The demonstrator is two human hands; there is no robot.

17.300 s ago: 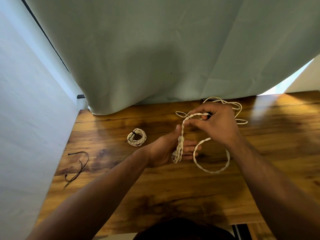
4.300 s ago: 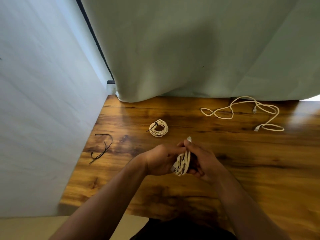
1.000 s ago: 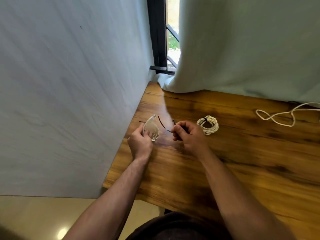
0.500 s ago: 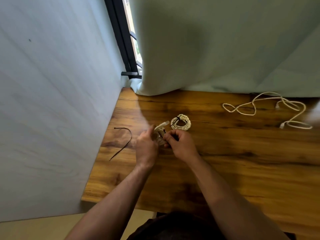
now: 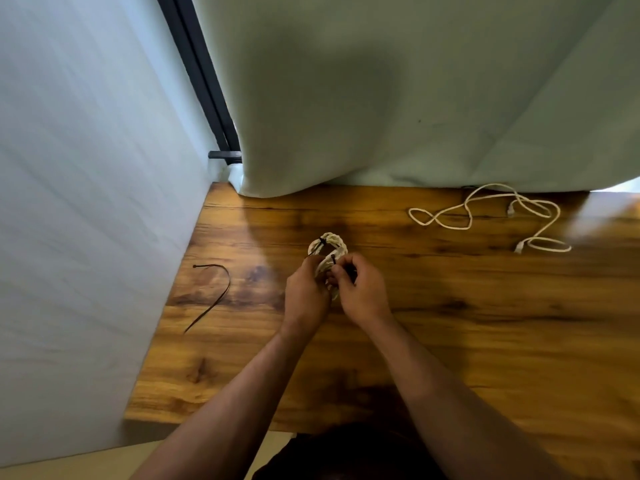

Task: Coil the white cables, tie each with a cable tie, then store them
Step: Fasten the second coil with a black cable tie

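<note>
My left hand (image 5: 304,292) grips a small coil of white cable (image 5: 325,268), mostly hidden between my two hands above the wooden table (image 5: 485,323). My right hand (image 5: 363,292) pinches a black cable tie (image 5: 333,258) against that coil. Just beyond my fingers lies a finished white coil (image 5: 332,242) bound with a black tie. A loose white cable (image 5: 491,216) sprawls uncoiled at the far right of the table, near the curtain.
One spare black cable tie (image 5: 214,292) lies on the table's left side, close to the white wall (image 5: 86,237). A pale curtain (image 5: 398,98) hangs over the table's far edge. The table's near edge runs below my forearms.
My hands with the coil and the tie have drawn together at the table's middle, just in front of the finished coil. The view has swung right.
</note>
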